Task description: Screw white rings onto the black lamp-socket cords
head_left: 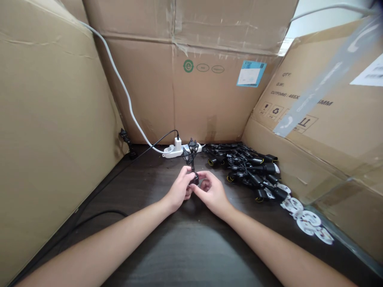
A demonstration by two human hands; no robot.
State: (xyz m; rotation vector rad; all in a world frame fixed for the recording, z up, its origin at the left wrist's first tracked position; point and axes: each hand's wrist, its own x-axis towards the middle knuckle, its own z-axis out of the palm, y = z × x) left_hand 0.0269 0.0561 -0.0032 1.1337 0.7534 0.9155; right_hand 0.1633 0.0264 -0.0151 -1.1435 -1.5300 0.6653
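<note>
Upright above the dark table, a small black model street lamp (193, 161) with several lantern heads is between my hands. My left hand (180, 187) closes round its lower part from the left, thumb pressed on the rounded base. From the right, my right hand (211, 191) grips the same base between thumb and fingers, the other fingers curled. The underside of the base is hidden by my fingers.
A white power strip (182, 150) with a plugged-in charger lies behind the hands. Black lamp parts (254, 169) are heaped at right, with white round discs (309, 219) nearer. Another black lamp (128, 143) stands far left. Cardboard walls (143, 87) surround the table.
</note>
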